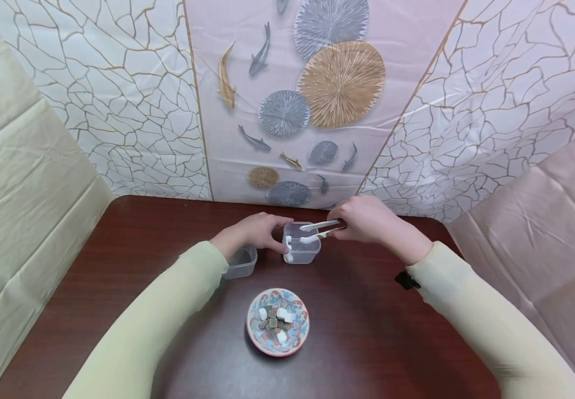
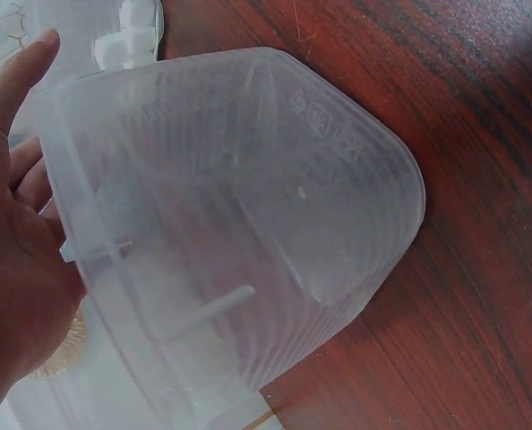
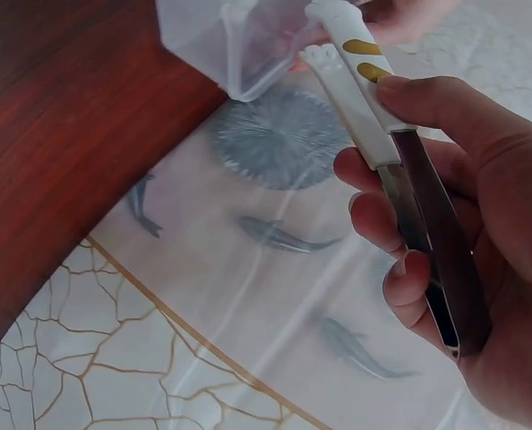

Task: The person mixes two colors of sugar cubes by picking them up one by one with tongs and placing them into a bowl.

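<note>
My left hand (image 1: 257, 230) holds the left side of a small clear plastic container (image 1: 303, 257), thumb toward the front corner and forefinger toward the back. Several white cubes (image 1: 289, 256) lie along that container's left side. Over its opening, my right hand (image 1: 367, 218) grips metal tongs (image 3: 356, 103) with white paw-shaped tips. The tips stand apart with nothing between them. A second clear container (image 2: 338, 197) sits beneath my left wrist, partly hidden by the sleeve in the head view.
Closer to me stands a patterned bowl (image 1: 256, 341) with white and brown cubes in it. The dark wooden table (image 1: 367, 332) ends at a patterned cloth backdrop (image 1: 237, 149). A black band (image 1: 407, 280) shows by the right sleeve.
</note>
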Demonstrator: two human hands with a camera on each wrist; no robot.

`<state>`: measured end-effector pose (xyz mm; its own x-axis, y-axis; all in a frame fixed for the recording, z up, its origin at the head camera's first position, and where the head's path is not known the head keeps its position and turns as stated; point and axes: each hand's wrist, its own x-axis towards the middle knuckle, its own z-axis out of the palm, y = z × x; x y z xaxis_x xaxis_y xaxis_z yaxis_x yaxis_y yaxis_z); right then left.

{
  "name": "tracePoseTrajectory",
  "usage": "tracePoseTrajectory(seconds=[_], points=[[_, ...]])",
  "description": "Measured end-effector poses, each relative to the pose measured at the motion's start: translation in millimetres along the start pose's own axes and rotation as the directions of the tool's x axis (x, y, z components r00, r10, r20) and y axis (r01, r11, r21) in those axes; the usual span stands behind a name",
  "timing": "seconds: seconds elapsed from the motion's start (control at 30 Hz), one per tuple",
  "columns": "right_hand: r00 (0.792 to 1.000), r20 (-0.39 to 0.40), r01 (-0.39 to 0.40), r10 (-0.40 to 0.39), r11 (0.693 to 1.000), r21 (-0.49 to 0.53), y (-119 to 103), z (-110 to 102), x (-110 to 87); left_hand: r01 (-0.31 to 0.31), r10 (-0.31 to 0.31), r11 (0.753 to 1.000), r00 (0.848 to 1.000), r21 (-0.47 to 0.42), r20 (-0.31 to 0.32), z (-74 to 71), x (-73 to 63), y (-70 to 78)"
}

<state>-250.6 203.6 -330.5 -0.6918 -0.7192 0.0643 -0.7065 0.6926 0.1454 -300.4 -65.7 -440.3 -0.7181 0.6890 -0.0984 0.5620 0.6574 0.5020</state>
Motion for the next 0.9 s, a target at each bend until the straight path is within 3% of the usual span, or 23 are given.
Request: tracePoseTrajectory(seconds=[0.4,0.9], points=[[0.989,0.136,0.070,-0.065,0.997,-0.030,0.2,25.0,31.7,0.018,-0.018,1.000,1.000,-0.010,0.015,-0.3,0.3,1.1],[0.970,0.232,0.079,-0.078,0.997,0.006,-8.2,39.3,53.7,0.006,-0.006,1.000,1.000,-0.014,0.010,-0.9,-1.9,0.2]])
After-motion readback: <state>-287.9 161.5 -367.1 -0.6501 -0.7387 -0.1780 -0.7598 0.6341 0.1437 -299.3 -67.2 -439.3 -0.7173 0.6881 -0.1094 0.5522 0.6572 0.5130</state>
